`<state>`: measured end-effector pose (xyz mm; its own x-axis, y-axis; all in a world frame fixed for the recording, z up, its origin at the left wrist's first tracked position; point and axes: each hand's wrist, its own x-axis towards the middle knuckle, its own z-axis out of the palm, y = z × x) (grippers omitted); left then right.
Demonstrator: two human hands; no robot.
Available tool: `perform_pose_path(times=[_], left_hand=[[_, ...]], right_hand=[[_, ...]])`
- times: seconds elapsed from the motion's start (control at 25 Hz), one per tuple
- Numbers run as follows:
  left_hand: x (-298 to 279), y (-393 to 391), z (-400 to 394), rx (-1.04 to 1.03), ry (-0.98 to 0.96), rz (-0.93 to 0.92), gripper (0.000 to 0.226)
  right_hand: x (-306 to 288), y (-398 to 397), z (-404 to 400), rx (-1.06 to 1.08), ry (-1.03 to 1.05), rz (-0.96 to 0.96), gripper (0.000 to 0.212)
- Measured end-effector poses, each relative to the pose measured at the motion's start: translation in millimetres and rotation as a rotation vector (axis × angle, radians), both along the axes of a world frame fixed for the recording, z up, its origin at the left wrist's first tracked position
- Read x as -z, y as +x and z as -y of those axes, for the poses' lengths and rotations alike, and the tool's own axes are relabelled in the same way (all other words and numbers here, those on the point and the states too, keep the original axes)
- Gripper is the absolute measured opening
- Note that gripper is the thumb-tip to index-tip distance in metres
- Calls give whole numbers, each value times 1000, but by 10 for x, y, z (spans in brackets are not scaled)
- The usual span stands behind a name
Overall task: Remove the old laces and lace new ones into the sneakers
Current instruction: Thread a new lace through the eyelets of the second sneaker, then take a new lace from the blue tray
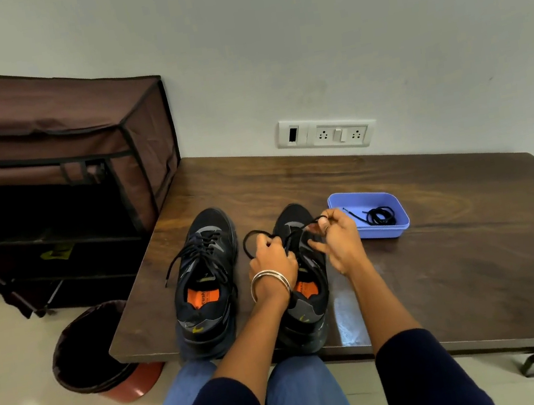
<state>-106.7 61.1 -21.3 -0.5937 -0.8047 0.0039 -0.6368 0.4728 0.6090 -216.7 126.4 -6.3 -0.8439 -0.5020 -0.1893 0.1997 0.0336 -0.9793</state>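
Pinching black lace (256,235), left hand (272,260) and right hand (337,240) grips clamped, over right sneaker (306,286)

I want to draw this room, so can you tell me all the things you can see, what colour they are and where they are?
sneakers: 2, black with orange insoles, side by side on the table's near edge; left sneaker, right sneaker
lace being handled: 1, black, looped over the right sneaker
tub: 1, light blue, on the table right of the sneakers
coiled lace: 1, black, inside the tub
table: 1, dark brown wood, against the wall
shoe rack: 1, brown fabric cover, left of the table
bin: 1, dark liner, reddish base, on the floor, partly under the table's near left corner
socket panel: 1, white, on the wall
bangles: silver, on the left wrist
left hand: pinches the lace
right hand: pinches the lace
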Motion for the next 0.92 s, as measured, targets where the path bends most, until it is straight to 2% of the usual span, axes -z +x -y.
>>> perform_pose_path(times=[0.2,0.28,0.36,0.44,0.52,0.6,0.68,0.72,0.84,0.92], left_hand=[[-27,73,69,65,18,-223,50],[-196,98,126,117,29,-330,45],[-436,169,231,234,-8,-318,35],[-700,294,377,335,-30,-270,34],[-962,496,467,401,86,-334,40],[-1207,705,465,427,366,-480,40],[-1444,893,418,392,632,-639,43],[-1545,990,409,370,726,-715,45],[-1781,1271,434,237,848,-944,44],[-1831,1422,508,32,855,-1181,40]], right_hand=[[-95,40,29,-41,239,-414,13],[-256,112,58,-102,303,-579,8],[-483,216,71,-213,292,-682,6],[-742,280,35,-304,259,-783,10],[-976,314,-29,-385,209,-836,16],[-1120,419,-89,-460,-6,-643,23],[-1179,639,-65,-537,-244,-292,36],[-1164,795,-7,-615,-298,-169,47],[-1099,1359,153,-930,-216,79,77],[-1058,1647,205,-997,-158,173,80]])
